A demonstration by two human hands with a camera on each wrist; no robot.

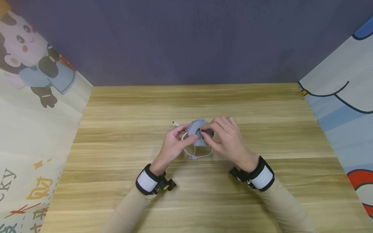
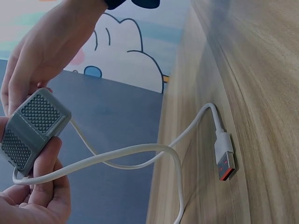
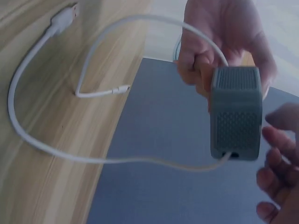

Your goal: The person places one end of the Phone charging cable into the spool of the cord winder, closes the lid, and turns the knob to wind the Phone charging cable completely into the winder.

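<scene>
A grey cable winder (image 1: 193, 128) with textured panels on its rim is held up over the table. My left hand (image 1: 172, 143) grips it from the left, thumb on its face and fingers behind. At the round recess in that face, the thumb and index finger of my right hand (image 1: 228, 139) pinch at the central rib. A white cable (image 2: 133, 150) comes out of the case on two sides. Its USB plug (image 3: 63, 19) lies on the wood, while the small connector (image 1: 175, 123) at the other end shows beyond my left fingers.
The wooden table (image 1: 186, 207) runs back to a dark blue-grey panel (image 1: 186, 42). Walls with cartoon prints flank it on the left (image 1: 35, 123) and right (image 1: 344, 97). Each wrist wears a black and white strap with a small camera.
</scene>
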